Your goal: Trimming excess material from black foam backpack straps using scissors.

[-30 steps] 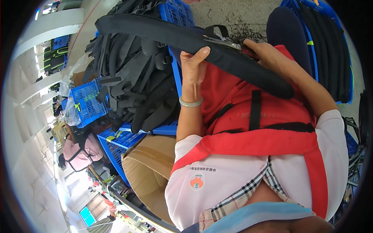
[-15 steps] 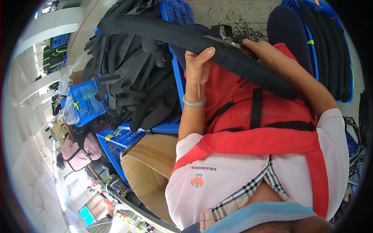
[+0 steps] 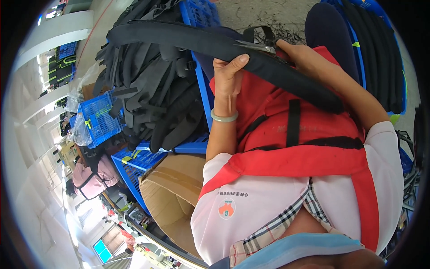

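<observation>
A long padded black strap [image 3: 179,38] lies slantwise across my lap, its far-left end over a heap of black straps. My left hand [image 3: 229,74] grips it near the middle, thumb on top and fingers underneath. Beyond the strap, my right hand [image 3: 307,58] is closed round a pair of scissors [image 3: 257,47]. Their metal blades point left along the strap's far edge; the handles are mostly hidden by the strap and my fingers. A red apron [image 3: 291,161] covers my front.
Black straps [image 3: 156,85] pile over a blue crate [image 3: 204,85] at left. A right-hand blue crate [image 3: 358,58] holds long black pieces [image 3: 376,58]. An open cardboard box [image 3: 172,193] stands near left. Black scraps [image 3: 286,32] litter the floor. Another person [image 3: 96,175] bends farther left.
The scissors' blades show more above the strap's far edge, and my right hand has shifted slightly left. The strap's left end has moved slightly left. My left hand keeps its grip.
</observation>
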Demonstrator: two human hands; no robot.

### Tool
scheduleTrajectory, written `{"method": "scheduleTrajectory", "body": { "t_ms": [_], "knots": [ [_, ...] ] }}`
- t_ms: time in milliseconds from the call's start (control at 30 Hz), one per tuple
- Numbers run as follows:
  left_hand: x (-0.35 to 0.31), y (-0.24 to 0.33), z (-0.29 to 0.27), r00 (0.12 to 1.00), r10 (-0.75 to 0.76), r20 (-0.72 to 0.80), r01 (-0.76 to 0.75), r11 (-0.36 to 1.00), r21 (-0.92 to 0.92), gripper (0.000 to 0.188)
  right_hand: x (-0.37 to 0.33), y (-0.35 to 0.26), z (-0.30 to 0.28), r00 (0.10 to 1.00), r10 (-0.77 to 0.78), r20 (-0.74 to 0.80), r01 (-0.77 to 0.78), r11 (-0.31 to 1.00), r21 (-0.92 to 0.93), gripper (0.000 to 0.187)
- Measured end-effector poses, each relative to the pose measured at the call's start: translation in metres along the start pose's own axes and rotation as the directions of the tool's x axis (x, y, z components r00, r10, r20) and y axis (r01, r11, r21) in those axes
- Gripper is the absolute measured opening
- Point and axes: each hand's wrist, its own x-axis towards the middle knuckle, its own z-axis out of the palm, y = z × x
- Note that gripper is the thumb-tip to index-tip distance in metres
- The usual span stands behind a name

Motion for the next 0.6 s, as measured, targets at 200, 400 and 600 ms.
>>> {"method": "scheduleTrajectory", "body": {
  "t_ms": [200,400,600],
  "knots": [
    [-0.003,-0.003,-0.008,1.0,-0.023,0.006,0.023,0.999,-0.036,0.025,0.004,0.014,0.016,0.992,-0.104,-0.075,0.106,0.994,0.027,0.041],
    [0.005,0.001,-0.02,0.998,-0.068,0.008,0.068,0.992,-0.105,0.025,0.002,0.011,0.013,0.997,-0.073,-0.026,0.074,0.994,0.079,0.044],
    [0.003,-0.005,-0.022,0.998,-0.039,-0.039,0.036,0.996,-0.086,0.024,-0.004,-0.001,-0.007,0.995,-0.089,-0.034,0.09,0.995,0.048,0.062]
  ]
}}
